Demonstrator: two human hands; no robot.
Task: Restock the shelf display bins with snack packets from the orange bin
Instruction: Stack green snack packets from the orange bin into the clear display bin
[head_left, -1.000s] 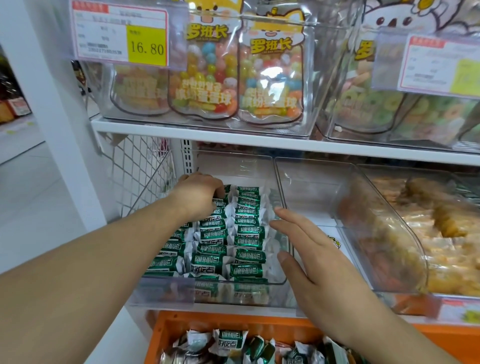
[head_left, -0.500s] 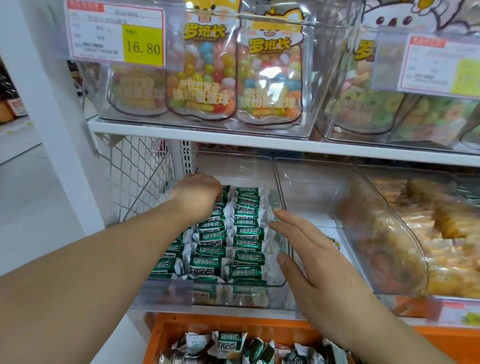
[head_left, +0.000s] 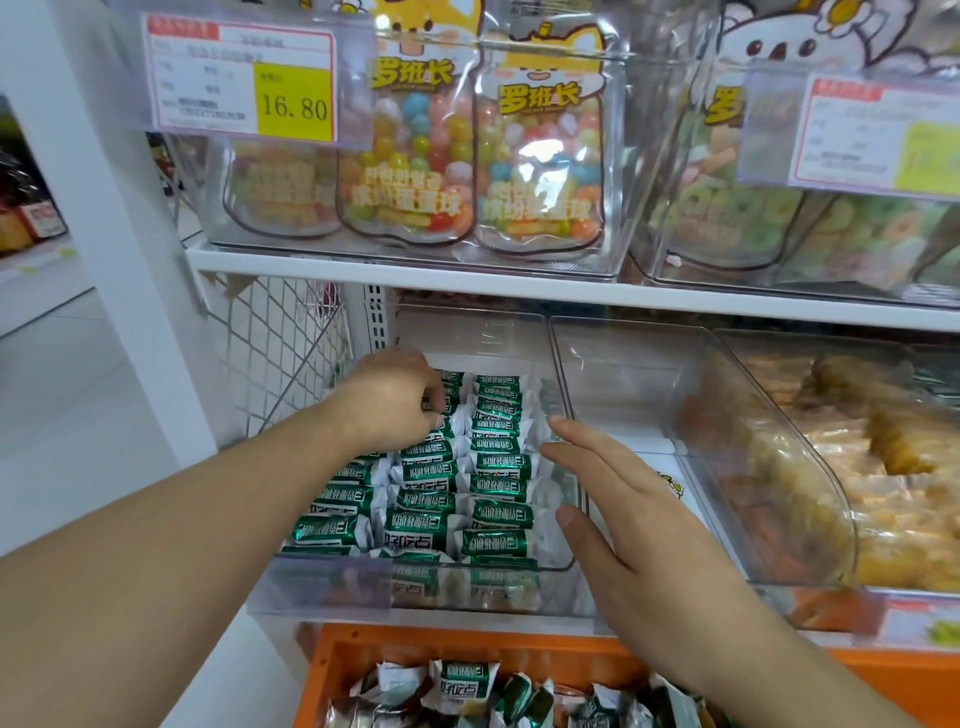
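**Hands at the clear display bin of green packets**

Green-and-white snack packets (head_left: 441, 499) lie in three neat rows inside the clear display bin (head_left: 415, 597) on the lower shelf. We see the left hand (head_left: 392, 400) reaching deep into the bin, over the back of the left row, its fingers curled down onto the packets there; whether it actually pinches one we cannot tell, since the fingertips are hidden behind the knuckles. The right hand (head_left: 623, 519) lies flat against the bin's right wall, fingers straight and together, thumb spread toward the front, holding nothing.

Just beside this bin on the right stands an empty-looking clear bin (head_left: 623, 374) with a white card on its floor, and beyond that a third clear bin (head_left: 841, 478) heaped with yellow and orange wrapped snacks. Below the shelf edge we see the orange bin (head_left: 332, 670), with more of the same green packets (head_left: 462, 686) lying loose and jumbled in it.

On the shelf above (head_left: 467, 270), clear bins carry pouches of coloured candy balls (head_left: 410, 156) and, farther right, bags of ring-shaped sweets (head_left: 727, 208). A price tag (head_left: 244, 83) reading 16.80 hangs at the upper left, and a second tag (head_left: 878, 135), blurred, hangs at the upper right. White wire mesh (head_left: 280, 353) closes the shelf's left end.
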